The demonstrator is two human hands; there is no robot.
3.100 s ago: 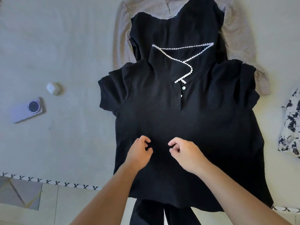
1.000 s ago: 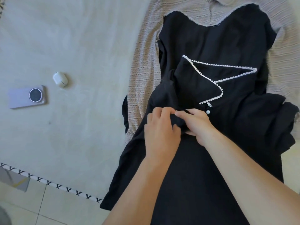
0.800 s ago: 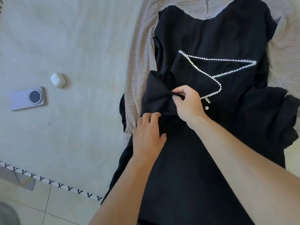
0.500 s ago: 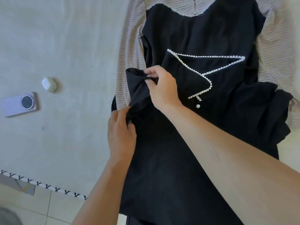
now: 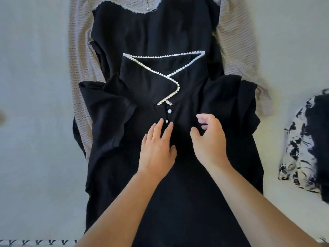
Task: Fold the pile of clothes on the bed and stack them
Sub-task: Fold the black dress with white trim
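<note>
We find the black dress spread on the bed; left hand flat, fingers straight, right hand loosely curled, holding nothing. We advise smoothing the bodice before folding the right sleeve inward.

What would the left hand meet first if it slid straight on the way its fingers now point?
The left hand lies flat on the black dress, fingers aimed up the placket. It would likely meet the pearl button first, then the pearl-trimmed collar.
</note>
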